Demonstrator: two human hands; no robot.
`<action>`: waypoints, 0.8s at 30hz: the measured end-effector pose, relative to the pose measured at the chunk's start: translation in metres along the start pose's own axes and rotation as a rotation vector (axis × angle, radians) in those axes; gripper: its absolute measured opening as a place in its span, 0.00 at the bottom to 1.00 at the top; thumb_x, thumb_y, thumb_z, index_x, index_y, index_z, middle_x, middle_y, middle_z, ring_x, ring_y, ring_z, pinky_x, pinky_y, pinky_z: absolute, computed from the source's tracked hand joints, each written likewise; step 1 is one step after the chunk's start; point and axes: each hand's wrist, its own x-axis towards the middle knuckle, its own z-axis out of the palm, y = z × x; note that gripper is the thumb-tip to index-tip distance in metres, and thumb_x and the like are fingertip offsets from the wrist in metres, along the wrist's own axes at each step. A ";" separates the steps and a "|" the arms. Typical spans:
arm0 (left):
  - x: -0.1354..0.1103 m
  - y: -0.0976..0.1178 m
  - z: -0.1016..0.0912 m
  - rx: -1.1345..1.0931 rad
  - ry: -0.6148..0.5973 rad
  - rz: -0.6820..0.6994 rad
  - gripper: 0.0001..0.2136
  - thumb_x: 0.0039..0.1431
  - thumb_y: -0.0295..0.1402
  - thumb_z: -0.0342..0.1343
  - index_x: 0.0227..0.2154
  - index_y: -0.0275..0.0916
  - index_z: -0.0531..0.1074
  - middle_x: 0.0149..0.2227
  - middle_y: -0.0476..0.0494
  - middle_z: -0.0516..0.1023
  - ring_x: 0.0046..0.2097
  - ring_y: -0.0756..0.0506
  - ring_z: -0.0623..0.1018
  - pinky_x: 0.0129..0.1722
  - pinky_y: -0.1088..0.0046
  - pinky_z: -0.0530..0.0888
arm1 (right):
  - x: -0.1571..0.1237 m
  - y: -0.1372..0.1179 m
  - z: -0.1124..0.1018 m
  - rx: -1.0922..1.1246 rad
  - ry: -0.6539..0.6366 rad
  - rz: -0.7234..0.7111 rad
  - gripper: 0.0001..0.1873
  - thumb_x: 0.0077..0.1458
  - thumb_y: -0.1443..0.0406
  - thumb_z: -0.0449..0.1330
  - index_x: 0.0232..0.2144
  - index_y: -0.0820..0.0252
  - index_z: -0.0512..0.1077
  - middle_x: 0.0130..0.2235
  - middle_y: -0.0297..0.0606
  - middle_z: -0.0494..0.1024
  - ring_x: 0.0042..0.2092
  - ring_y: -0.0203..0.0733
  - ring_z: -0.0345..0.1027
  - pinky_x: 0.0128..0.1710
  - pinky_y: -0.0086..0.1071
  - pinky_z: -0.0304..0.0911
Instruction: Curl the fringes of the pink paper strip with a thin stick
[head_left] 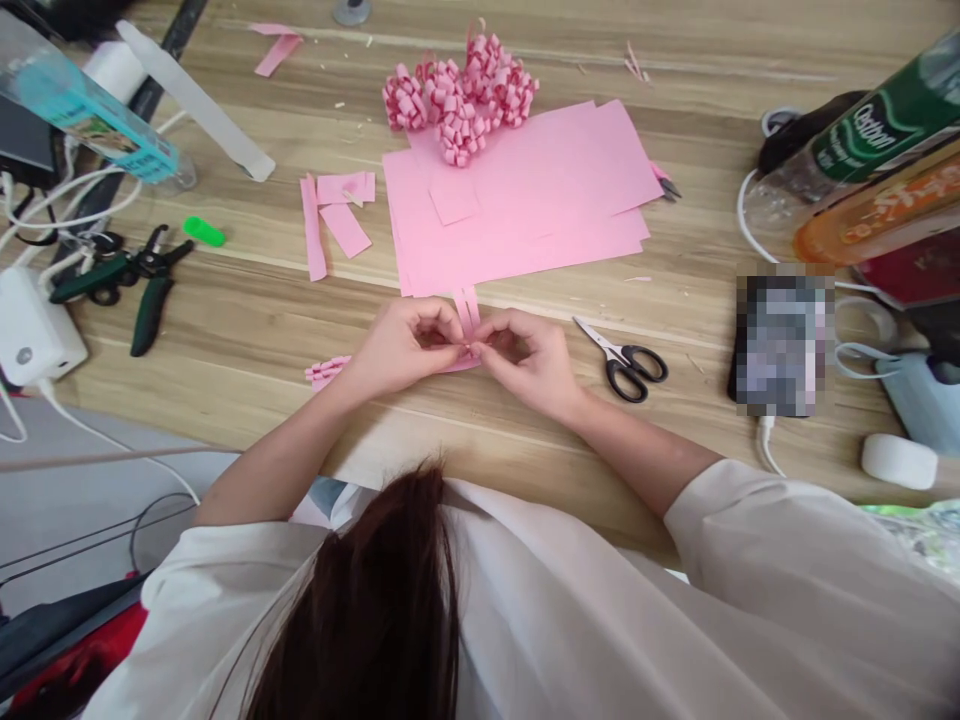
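Between my two hands is a pink paper strip, cut into narrow slits at its far end. My left hand pinches it from the left, thumb against fingertips. From the right, my right hand pinches the same strip, its fingertips almost meeting the left ones. The exact fold under the fingertips is hidden. A curled, fringed part of pink paper shows left of my left wrist. Just beyond my hands lie stacked pink paper sheets, with curly pink paper flowers at their far edge.
Black-handled scissors lie right of my right hand. Pink paper scraps, green-handled pliers and a green cap are to the left. A phone with a cable and several bottles stand on the right.
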 end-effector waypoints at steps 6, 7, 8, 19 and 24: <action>-0.001 0.005 -0.004 0.133 -0.042 0.022 0.08 0.49 0.35 0.64 0.24 0.34 0.77 0.29 0.42 0.82 0.31 0.49 0.79 0.31 0.77 0.72 | 0.011 -0.025 -0.066 -0.421 0.354 -0.169 0.06 0.60 0.70 0.57 0.40 0.58 0.73 0.37 0.41 0.79 0.38 0.41 0.75 0.33 0.34 0.70; -0.001 0.006 -0.005 0.170 -0.057 0.038 0.08 0.51 0.34 0.63 0.25 0.34 0.79 0.30 0.42 0.83 0.32 0.48 0.80 0.32 0.77 0.73 | 0.009 -0.027 -0.089 -0.507 0.464 -0.172 0.09 0.59 0.73 0.57 0.40 0.58 0.73 0.36 0.40 0.78 0.35 0.40 0.76 0.30 0.33 0.68; -0.001 0.007 -0.006 0.210 -0.067 0.058 0.07 0.52 0.34 0.61 0.26 0.34 0.80 0.32 0.42 0.84 0.33 0.47 0.81 0.33 0.76 0.73 | 0.004 -0.028 -0.113 -0.586 0.586 -0.192 0.10 0.56 0.75 0.57 0.38 0.58 0.72 0.37 0.40 0.76 0.34 0.39 0.76 0.28 0.33 0.69; 0.002 0.009 -0.012 0.389 -0.028 0.092 0.10 0.55 0.27 0.58 0.34 0.39 0.84 0.37 0.46 0.86 0.36 0.46 0.83 0.36 0.74 0.73 | -0.084 -0.009 -0.208 -0.825 1.137 0.179 0.28 0.39 0.91 0.39 0.24 0.51 0.55 0.22 0.24 0.64 0.21 0.37 0.72 0.21 0.32 0.70; 0.003 0.011 -0.009 0.370 -0.001 0.070 0.07 0.54 0.27 0.60 0.30 0.38 0.84 0.33 0.47 0.85 0.32 0.48 0.81 0.35 0.76 0.74 | -0.080 -0.004 -0.215 -0.778 1.105 0.268 0.28 0.37 0.91 0.38 0.24 0.52 0.54 0.21 0.23 0.63 0.22 0.39 0.74 0.23 0.32 0.71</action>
